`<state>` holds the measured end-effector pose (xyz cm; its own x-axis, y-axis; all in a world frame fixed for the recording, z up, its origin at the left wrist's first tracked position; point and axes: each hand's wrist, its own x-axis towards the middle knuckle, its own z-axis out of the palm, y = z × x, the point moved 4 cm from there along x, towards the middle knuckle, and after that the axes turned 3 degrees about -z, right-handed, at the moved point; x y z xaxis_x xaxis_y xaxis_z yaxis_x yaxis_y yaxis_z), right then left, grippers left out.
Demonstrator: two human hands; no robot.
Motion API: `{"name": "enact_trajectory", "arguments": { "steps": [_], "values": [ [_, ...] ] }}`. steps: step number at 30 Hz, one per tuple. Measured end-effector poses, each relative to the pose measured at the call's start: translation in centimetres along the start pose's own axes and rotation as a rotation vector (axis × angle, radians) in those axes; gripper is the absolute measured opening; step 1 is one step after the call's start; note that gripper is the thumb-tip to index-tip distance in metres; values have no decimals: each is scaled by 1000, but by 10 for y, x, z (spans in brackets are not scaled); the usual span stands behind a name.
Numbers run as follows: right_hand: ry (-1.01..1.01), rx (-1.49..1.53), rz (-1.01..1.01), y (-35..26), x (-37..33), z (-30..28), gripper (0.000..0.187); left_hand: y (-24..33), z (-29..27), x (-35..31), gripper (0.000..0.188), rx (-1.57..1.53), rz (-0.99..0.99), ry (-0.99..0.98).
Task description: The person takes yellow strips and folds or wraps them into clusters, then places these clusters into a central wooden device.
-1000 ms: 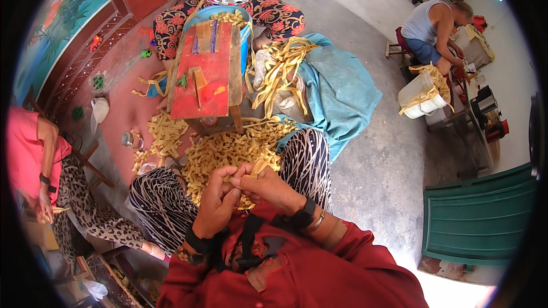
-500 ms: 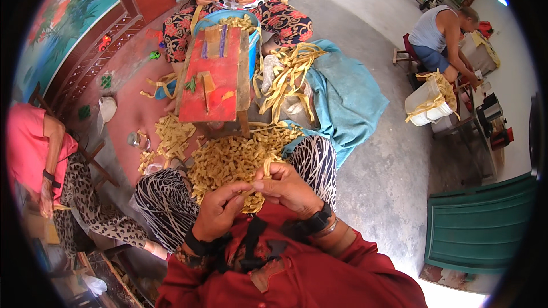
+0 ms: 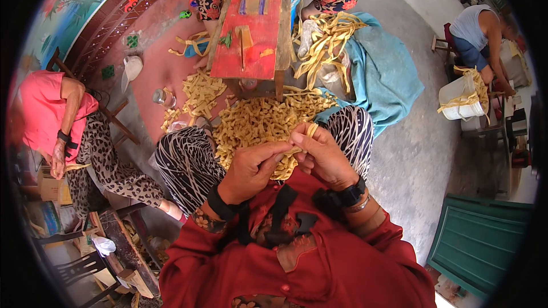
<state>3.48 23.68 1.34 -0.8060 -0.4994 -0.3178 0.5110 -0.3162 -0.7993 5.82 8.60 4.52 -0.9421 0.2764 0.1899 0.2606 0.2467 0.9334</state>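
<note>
I have the left hand (image 3: 251,168) and right hand (image 3: 325,154) pinching a strip (image 3: 311,130) this side of the bench (image 3: 264,29); the piece heap (image 3: 251,122) before it looks done, the long strips (image 3: 328,43) right of it unworked.

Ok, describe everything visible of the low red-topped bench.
The low bench stands upright beyond the pile of yellow pieces, its far end by a blue tub. Its worn red top looks like painted wood, with a bare brown strip along the right side and legs showing at the near end. On it are a thin upright piece, a green scrap and a yellow scrap.
</note>
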Motion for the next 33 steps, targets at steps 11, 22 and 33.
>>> {"name": "enact_trajectory", "arguments": {
  "steps": [11,22,33],
  "values": [
    [62,126,-75,-7,7,0,11,-3,-13,8,15,69,-52,-15],
    [51,-104,-209,-50,94,9,9,-34,-68,66,10,-33,-288,119],
    [132,-451,-369,-73,213,-2,14,-105,-125,155,2,-150,-255,140]
  ]
}}
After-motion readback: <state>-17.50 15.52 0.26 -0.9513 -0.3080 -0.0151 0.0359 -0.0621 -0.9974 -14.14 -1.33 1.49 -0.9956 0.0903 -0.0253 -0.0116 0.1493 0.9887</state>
